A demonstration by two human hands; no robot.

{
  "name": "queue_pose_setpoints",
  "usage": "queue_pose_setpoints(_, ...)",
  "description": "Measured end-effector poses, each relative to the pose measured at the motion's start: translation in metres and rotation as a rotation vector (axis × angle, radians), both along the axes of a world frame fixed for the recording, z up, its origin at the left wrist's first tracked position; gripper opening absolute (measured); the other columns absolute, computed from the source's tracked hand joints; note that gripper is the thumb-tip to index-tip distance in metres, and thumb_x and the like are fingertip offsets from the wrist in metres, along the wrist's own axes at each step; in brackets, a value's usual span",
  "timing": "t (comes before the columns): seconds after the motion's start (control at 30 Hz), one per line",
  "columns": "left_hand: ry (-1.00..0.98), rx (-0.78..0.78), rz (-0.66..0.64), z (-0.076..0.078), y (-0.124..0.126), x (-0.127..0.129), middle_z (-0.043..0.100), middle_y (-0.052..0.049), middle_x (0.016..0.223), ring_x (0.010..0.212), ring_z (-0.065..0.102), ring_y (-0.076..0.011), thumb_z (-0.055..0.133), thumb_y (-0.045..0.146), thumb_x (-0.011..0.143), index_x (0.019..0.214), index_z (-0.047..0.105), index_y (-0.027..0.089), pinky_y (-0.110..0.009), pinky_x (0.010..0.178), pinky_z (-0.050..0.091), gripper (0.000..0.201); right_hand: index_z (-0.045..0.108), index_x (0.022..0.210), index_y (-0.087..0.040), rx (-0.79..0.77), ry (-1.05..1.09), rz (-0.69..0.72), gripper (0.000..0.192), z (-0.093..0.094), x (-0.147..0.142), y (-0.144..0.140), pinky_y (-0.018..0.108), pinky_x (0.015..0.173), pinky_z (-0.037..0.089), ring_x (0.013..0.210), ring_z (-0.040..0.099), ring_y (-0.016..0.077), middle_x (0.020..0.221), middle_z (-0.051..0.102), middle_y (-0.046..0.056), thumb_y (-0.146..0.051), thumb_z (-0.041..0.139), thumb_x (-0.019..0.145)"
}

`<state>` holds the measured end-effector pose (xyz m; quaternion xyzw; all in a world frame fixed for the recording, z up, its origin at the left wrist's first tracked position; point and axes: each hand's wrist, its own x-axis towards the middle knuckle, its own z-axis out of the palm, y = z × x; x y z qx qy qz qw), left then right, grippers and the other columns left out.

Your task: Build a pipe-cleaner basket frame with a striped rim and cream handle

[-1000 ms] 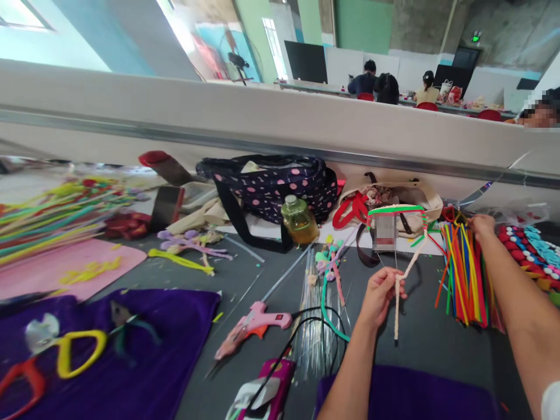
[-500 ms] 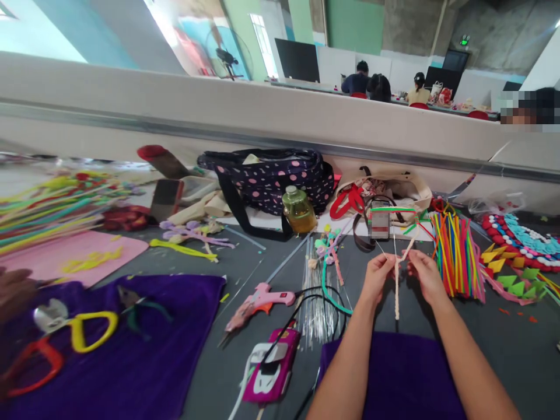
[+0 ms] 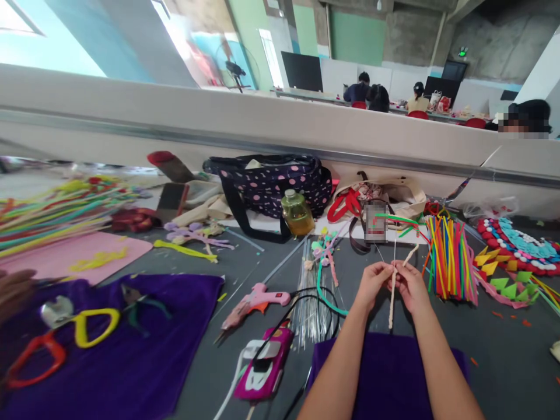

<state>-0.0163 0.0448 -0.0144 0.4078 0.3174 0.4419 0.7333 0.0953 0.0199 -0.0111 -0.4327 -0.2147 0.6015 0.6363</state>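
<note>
My left hand (image 3: 375, 282) and my right hand (image 3: 410, 288) meet at the right of the table, fingertips pinched together. Between them is a thin upright stem with a cream pipe cleaner (image 3: 391, 309) around its lower part. The pipe cleaner's free end (image 3: 412, 252) sticks up past my right fingers, tilted to the right. A bare length of the thin stem (image 3: 395, 249) shows above the hands. My fingers hide the spot where they grip. Below lies a purple cloth (image 3: 389, 379), partly under my forearms.
A pink glue gun (image 3: 262, 298), a magenta car-shaped box (image 3: 266, 370) and clear sticks (image 3: 310, 312) lie to the left. Colourful pipe cleaners (image 3: 450, 259) stand at right. Scissors (image 3: 94, 326) and pliers (image 3: 142, 306) rest on another purple cloth; another person's hand (image 3: 15, 291) is beside it.
My right hand has moved left, up against my left hand, and its fingers have closed in at the stem. The view has shifted slightly.
</note>
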Motion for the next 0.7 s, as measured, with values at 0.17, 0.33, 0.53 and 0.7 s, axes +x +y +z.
queue_pose_setpoints(0.17,0.010,-0.024,0.009,-0.003,0.003,0.001,0.068,-0.007,0.066,0.050,0.061,-0.0135,0.071,0.049,0.069,0.078,0.062,0.011,-0.023,0.050,0.047,0.040,0.069,0.080,-0.019,-0.009,0.044,0.019,0.026,-0.001,-0.001,-0.001,0.023,0.048,0.045,0.050,0.051,0.0091,0.061,0.060,-0.003,-0.035,0.079,0.061)
queue_pose_setpoints(0.33,0.036,-0.044,0.041,-0.003,0.004,-0.001,0.067,-0.005,0.063,0.049,0.062,-0.0149,0.072,0.049,0.068,0.075,0.061,0.012,-0.025,0.050,0.048,0.039,0.067,0.083,-0.020,-0.012,-0.043,0.038,0.029,0.002,-0.002,-0.003,0.022,0.051,0.047,0.054,0.055,0.0101,0.064,0.063,-0.002,-0.033,0.079,0.061)
queue_pose_setpoints(0.53,0.080,0.017,0.014,0.000,0.003,-0.001,0.067,-0.007,0.063,0.052,0.062,-0.0145,0.070,0.051,0.068,0.071,0.062,0.011,-0.023,0.052,0.047,0.041,0.068,0.079,-0.018,-0.013,-0.176,0.034,0.027,-0.001,0.008,-0.003,0.020,0.047,0.042,0.054,0.054,0.0099,0.064,0.064,-0.001,-0.035,0.079,0.061)
queue_pose_setpoints(0.7,0.109,0.096,0.027,0.005,0.002,-0.001,0.062,-0.003,0.057,0.047,0.054,-0.0094,0.071,0.050,0.068,0.065,0.062,0.011,-0.020,0.049,0.042,0.040,0.067,0.078,-0.020,-0.012,-0.216,0.037,0.028,0.004,0.011,-0.006,0.022,0.048,0.044,0.054,0.055,0.0114,0.065,0.064,-0.001,-0.037,0.079,0.060)
